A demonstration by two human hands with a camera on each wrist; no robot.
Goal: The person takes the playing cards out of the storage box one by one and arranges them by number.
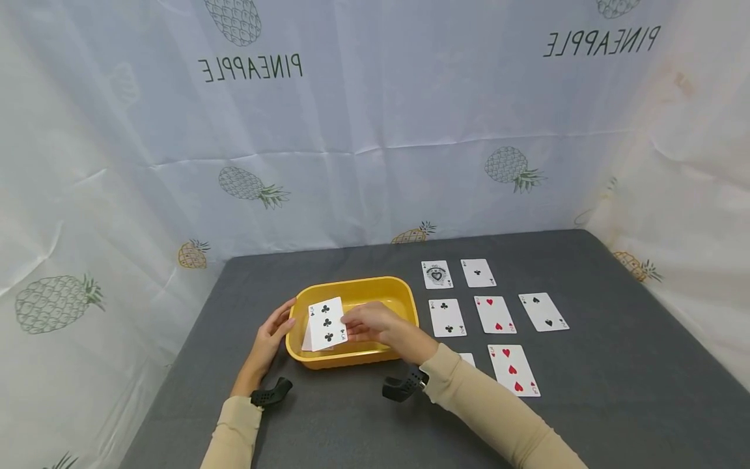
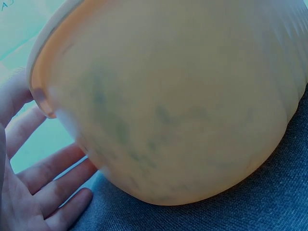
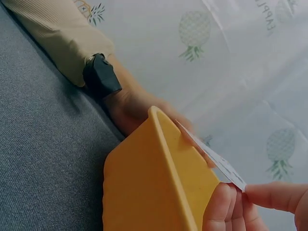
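A yellow plastic tray (image 1: pixel 375 357) sits on the dark grey table, its outer wall (image 2: pixel 192 120) filling most of the left wrist view. At the tray's left end, my left hand (image 1: pixel 272 331) holds the rim, several fingers spread along the outside. Between thumb and fingers, my right hand (image 1: pixel 375 324) pinches a three of clubs playing card (image 1: pixel 322 319) by its right edge. The card (image 3: pixel 211 156) is tilted over the tray's left part, seen nearly edge-on in the right wrist view. Beneath it, another pale card (image 1: pixel 307 341) shows inside the tray, mostly hidden.
Face-up cards lie in rows to the tray's right: an ornate ace (image 1: pixel 437 275), ace of clubs (image 1: pixel 478 273), two of clubs (image 1: pixel 447 318), two of hearts (image 1: pixel 495 315), two of spades (image 1: pixel 543 312) and three of hearts (image 1: pixel 513 370). My right sleeve (image 1: pixel 480 397) partly covers another card (image 1: pixel 467 358).
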